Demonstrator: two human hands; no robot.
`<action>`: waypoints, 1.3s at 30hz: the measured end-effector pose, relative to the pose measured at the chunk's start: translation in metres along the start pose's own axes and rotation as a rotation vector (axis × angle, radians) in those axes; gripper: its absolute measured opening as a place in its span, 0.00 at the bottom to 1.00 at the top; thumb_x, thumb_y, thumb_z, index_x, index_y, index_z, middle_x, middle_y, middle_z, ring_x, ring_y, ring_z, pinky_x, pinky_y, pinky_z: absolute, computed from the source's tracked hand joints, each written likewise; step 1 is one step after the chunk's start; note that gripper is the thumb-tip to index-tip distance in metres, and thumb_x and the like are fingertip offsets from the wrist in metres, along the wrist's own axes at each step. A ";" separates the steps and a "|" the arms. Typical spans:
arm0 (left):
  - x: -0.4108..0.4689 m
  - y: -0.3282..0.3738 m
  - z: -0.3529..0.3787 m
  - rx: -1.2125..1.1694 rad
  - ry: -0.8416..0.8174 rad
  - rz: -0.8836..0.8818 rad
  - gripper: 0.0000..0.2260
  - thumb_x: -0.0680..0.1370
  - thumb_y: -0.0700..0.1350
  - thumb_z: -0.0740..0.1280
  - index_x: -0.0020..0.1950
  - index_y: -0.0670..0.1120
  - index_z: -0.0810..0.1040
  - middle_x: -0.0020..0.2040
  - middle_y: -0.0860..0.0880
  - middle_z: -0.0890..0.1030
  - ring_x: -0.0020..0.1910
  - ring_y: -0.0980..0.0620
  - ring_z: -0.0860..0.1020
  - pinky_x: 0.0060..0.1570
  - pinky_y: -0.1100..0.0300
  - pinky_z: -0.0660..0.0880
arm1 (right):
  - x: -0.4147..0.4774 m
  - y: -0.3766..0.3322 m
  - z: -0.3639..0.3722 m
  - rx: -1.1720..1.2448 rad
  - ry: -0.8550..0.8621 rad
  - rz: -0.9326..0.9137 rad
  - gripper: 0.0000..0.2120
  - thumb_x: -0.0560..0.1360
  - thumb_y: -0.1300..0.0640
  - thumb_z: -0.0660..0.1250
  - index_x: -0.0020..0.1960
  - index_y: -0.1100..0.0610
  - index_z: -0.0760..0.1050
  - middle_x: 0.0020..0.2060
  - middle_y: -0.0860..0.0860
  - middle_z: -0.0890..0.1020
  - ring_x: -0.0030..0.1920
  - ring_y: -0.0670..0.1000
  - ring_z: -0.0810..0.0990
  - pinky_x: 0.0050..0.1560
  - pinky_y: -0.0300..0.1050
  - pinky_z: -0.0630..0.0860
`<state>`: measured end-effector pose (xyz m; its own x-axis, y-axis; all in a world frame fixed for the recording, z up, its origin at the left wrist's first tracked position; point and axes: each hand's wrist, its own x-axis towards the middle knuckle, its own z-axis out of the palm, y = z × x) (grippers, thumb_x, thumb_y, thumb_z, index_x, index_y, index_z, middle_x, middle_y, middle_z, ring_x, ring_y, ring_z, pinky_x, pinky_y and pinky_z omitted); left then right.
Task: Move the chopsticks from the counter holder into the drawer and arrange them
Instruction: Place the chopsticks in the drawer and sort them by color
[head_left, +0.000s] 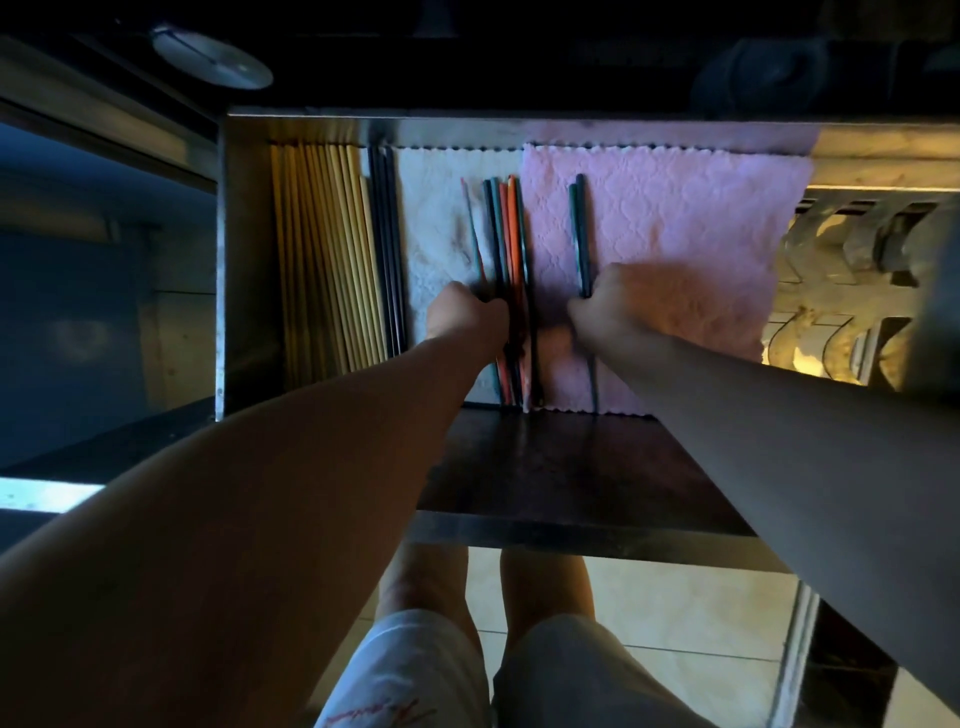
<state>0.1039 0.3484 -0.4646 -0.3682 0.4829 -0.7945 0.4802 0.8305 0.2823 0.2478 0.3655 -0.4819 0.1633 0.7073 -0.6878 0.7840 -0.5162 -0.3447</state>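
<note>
Head view is looking straight down, and nearest the person's white shorts (415, 670) are showing above a pale tiled floor (649, 597). Both bare forearms are reaching away into the open drawer (222, 260). The left hand (467, 317) is gripping the bundle of coloured chopsticks (506, 244), its fingers (496, 312) curling tightly round the red, orange and dark green sticks about halfway along. This bundle is lying near-to-far over the seam where the white cloth (436, 218) is meeting the pink cloth (675, 218). Just to the right, the right hand (613, 312) is holding the dark pair of chopsticks (578, 234), fingers (579, 309) closing round them. That pair is lying on the pink cloth, apart from the bundle and parallel to it. At the far left of the drawer, bamboo chopsticks (322, 249) are lying packed side by side, with black chopsticks (387, 244) sitting just beside them against the white cloth's left edge.
</note>
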 end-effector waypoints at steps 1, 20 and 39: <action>0.001 -0.001 -0.001 -0.026 0.012 -0.010 0.11 0.75 0.45 0.66 0.54 0.42 0.80 0.46 0.44 0.83 0.46 0.43 0.82 0.36 0.60 0.72 | -0.001 -0.003 -0.002 0.020 -0.011 0.023 0.16 0.72 0.58 0.67 0.57 0.64 0.75 0.47 0.61 0.80 0.49 0.60 0.81 0.42 0.45 0.72; 0.002 -0.003 0.001 -0.174 0.097 -0.014 0.11 0.74 0.47 0.71 0.53 0.45 0.78 0.46 0.47 0.80 0.44 0.47 0.77 0.38 0.60 0.69 | -0.022 -0.009 -0.003 0.400 0.104 0.061 0.05 0.76 0.59 0.60 0.42 0.59 0.69 0.29 0.48 0.68 0.30 0.49 0.68 0.29 0.38 0.61; -0.007 0.019 0.007 0.002 0.065 0.056 0.10 0.73 0.45 0.70 0.49 0.40 0.81 0.42 0.44 0.80 0.44 0.43 0.81 0.37 0.59 0.73 | -0.028 -0.007 0.000 0.466 0.058 0.033 0.13 0.74 0.61 0.59 0.32 0.54 0.61 0.28 0.49 0.64 0.29 0.48 0.64 0.32 0.40 0.61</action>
<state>0.1214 0.3588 -0.4576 -0.3913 0.5456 -0.7411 0.5027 0.8013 0.3244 0.2384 0.3496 -0.4604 0.2275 0.7055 -0.6712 0.4274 -0.6916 -0.5822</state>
